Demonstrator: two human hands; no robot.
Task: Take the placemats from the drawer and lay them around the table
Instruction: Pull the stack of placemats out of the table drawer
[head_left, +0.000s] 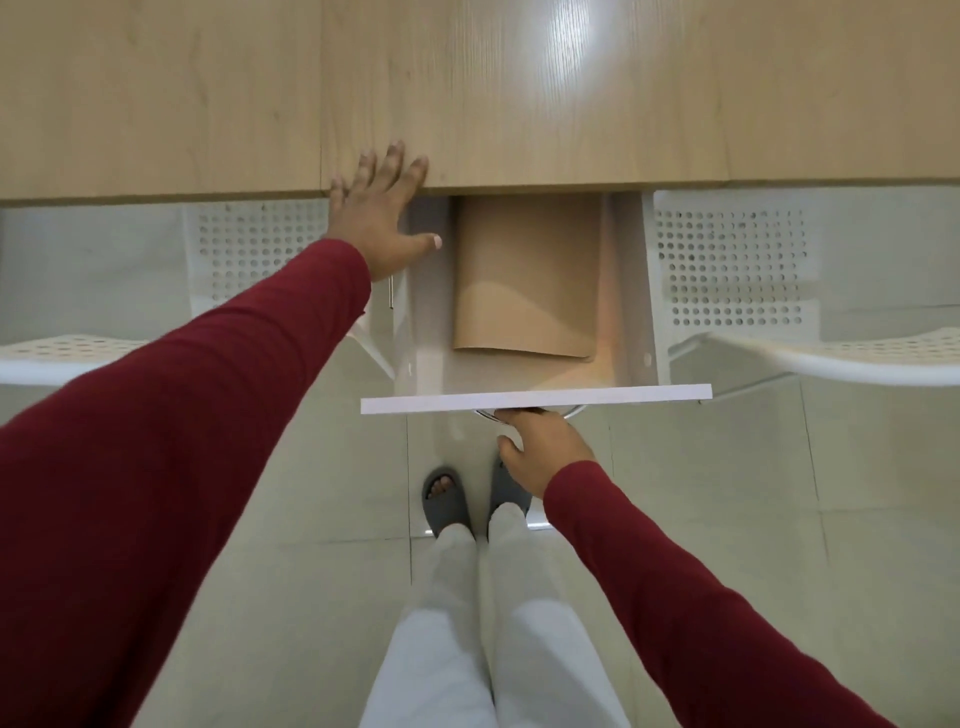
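Note:
A white drawer (535, 399) stands pulled out from under the light wooden table (467, 93). Inside it lie tan placemats (524, 280), flat, with their near edge slightly curled; their far end is hidden under the tabletop. My right hand (540, 447) grips the metal handle below the drawer's front panel, fingers curled under it. My left hand (382, 208) rests flat on the table's near edge, fingers spread and straight, just left of the drawer.
White perforated chairs stand on both sides of the drawer, one at the left (244, 249) and one at the right (737, 260). My legs and grey slippers (447, 499) stand on pale floor tiles below the drawer front.

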